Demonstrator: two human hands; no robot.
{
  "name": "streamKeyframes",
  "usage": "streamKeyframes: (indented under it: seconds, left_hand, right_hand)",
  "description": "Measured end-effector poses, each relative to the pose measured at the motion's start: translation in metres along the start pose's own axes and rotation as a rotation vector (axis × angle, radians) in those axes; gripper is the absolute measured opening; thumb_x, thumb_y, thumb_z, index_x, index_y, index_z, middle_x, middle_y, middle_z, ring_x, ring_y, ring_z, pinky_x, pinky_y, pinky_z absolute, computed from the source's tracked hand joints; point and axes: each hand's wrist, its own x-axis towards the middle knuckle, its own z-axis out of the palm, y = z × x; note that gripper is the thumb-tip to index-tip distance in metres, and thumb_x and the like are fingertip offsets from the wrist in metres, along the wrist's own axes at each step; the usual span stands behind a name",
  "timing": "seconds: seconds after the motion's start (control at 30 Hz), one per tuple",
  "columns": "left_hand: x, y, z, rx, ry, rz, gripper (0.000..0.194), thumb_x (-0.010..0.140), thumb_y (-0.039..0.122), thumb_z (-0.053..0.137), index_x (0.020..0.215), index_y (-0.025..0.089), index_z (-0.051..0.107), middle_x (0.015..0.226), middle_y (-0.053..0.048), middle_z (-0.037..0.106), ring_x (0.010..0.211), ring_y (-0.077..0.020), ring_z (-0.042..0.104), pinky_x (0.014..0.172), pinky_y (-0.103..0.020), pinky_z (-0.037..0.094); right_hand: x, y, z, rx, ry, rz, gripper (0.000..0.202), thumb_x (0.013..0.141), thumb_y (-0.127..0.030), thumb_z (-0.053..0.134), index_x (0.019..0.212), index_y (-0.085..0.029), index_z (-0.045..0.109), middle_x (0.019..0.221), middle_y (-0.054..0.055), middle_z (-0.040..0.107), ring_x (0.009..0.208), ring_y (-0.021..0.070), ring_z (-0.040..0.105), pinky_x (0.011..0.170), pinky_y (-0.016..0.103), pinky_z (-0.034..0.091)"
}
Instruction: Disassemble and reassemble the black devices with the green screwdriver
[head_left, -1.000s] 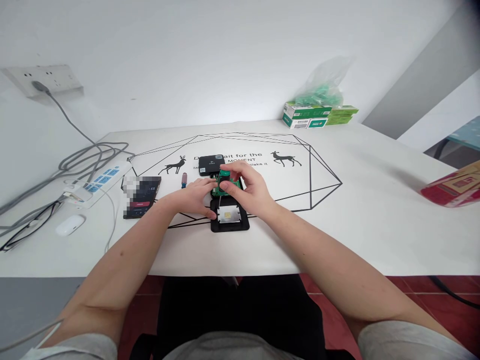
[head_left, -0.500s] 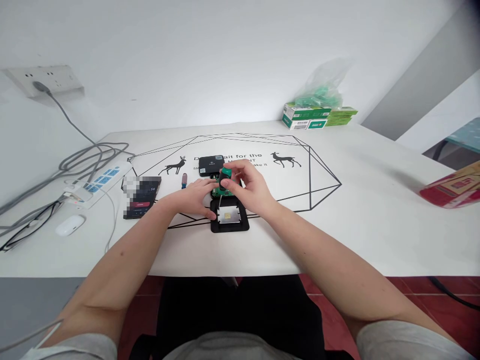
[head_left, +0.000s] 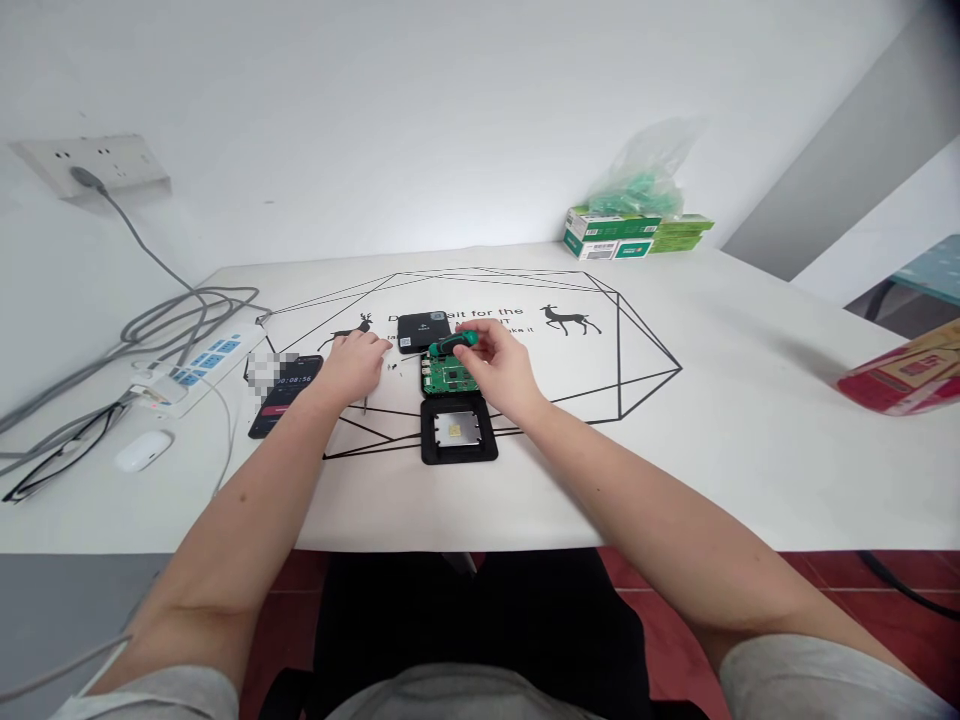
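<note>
Right hand (head_left: 504, 368): thumb and fingers closed on the green-and-black-handled screwdriver (head_left: 450, 345), held near level, long axis left-right, thin shaft pointing left at the other hand. Green circuit board in a black case (head_left: 451, 375) sits just nearside of the handle; right hand is nearer and covers its right edge. Left hand (head_left: 354, 366): palm down over the white worktop (head_left: 585, 490), fingers bent, close together; can't tell if they pinch anything. Small dark bits (head_left: 393, 368) lie just right of them, possibly screws, too tiny to be sure. Further out: black rounded-square cover with silver metal plate (head_left: 459, 430) nearside of the board, flat black box (head_left: 422, 332) on the far side. Thin dark rod (head_left: 365, 405) pokes from under the left hand, rest hidden.
</note>
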Motion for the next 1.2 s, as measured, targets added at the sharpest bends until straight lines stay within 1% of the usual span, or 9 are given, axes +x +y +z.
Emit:
streamKeyframes:
  seconds: [0.13,0.23,0.4,0.53,0.7,0.83,0.9,1.0,1.2]
  left_hand:
    - [0.0,0.004,0.006,0.033,-0.012,0.044,0.036,0.106,0.022,0.05,0.131,0.019,0.076,0.139,-0.017,0.072,0.133,-0.0381,0.061,0.11,-0.055,0.047]
    - [0.001,0.004,0.01,0.043,-0.013,0.063,0.036,0.107,0.022,0.048,0.126,0.02,0.078,0.137,-0.017,0.073,0.131,-0.0379,0.061,0.108,-0.054,0.047]
    - [0.002,0.004,0.013,0.041,-0.029,0.1,0.038,0.107,0.021,0.046,0.121,0.018,0.081,0.132,-0.019,0.074,0.129,-0.0389,0.061,0.107,-0.056,0.048]
    - [0.003,0.004,0.012,0.012,-0.028,0.093,0.038,0.106,0.023,0.047,0.12,0.018,0.082,0.133,-0.019,0.074,0.131,-0.0396,0.061,0.108,-0.057,0.049]
    - [0.003,0.008,0.008,-0.056,-0.014,0.024,0.038,0.108,0.037,0.051,0.126,0.019,0.079,0.138,-0.016,0.074,0.134,-0.038,0.062,0.112,-0.053,0.05]
    - [0.005,0.009,0.004,-0.164,0.029,-0.008,0.036,0.107,0.045,0.056,0.12,0.021,0.08,0.131,-0.014,0.077,0.128,-0.0363,0.066,0.107,-0.048,0.053]
    - [0.005,0.009,0.004,-0.196,0.05,-0.01,0.032,0.107,0.041,0.057,0.116,0.022,0.08,0.125,-0.012,0.079,0.124,-0.0351,0.068,0.104,-0.047,0.054]
    - [0.007,0.008,0.005,-0.195,0.066,0.002,0.026,0.106,0.032,0.055,0.11,0.023,0.08,0.118,-0.01,0.081,0.119,-0.033,0.069,0.102,-0.045,0.054]
    - [0.01,0.006,0.009,-0.159,0.06,-0.004,0.025,0.105,0.026,0.056,0.109,0.022,0.08,0.117,-0.011,0.081,0.116,-0.0333,0.07,0.101,-0.047,0.054]
  right_hand:
    - [-0.004,0.007,0.006,-0.037,-0.066,0.073,0.026,0.088,-0.032,0.071,0.112,-0.025,0.069,0.105,0.006,0.081,0.093,0.022,0.077,0.096,0.046,0.065]
    - [-0.006,0.01,0.009,-0.057,-0.105,0.091,0.026,0.089,-0.034,0.072,0.113,-0.025,0.07,0.101,0.004,0.08,0.089,0.0211,0.076,0.093,0.044,0.065]
    - [-0.006,0.012,0.01,-0.057,-0.112,0.097,0.025,0.088,-0.032,0.072,0.112,-0.026,0.07,0.099,0.003,0.081,0.088,0.0207,0.076,0.093,0.044,0.065]
    - [-0.004,0.01,0.008,0.002,-0.082,0.104,0.026,0.087,-0.032,0.073,0.111,-0.025,0.069,0.103,0.004,0.081,0.094,0.0216,0.079,0.096,0.044,0.066]
    - [0.0,0.007,0.003,0.046,-0.016,0.088,0.029,0.085,-0.035,0.075,0.111,-0.025,0.069,0.103,0.005,0.081,0.095,0.0214,0.079,0.096,0.043,0.066]
    - [0.002,0.005,0.002,0.065,0.005,0.066,0.031,0.084,-0.038,0.076,0.111,-0.024,0.068,0.108,0.006,0.082,0.094,0.0209,0.078,0.093,0.043,0.067]
    - [0.002,0.005,0.003,0.069,0.004,0.059,0.032,0.084,-0.039,0.075,0.111,-0.024,0.068,0.111,0.007,0.081,0.093,0.0208,0.078,0.093,0.044,0.067]
    - [0.001,0.005,0.003,0.063,-0.001,0.06,0.032,0.084,-0.04,0.075,0.112,-0.024,0.068,0.107,0.006,0.081,0.092,0.0207,0.077,0.092,0.043,0.066]
    - [0.0,0.003,0.002,0.048,-0.001,0.056,0.032,0.084,-0.04,0.074,0.112,-0.024,0.068,0.106,0.006,0.08,0.091,0.0209,0.076,0.093,0.045,0.065]
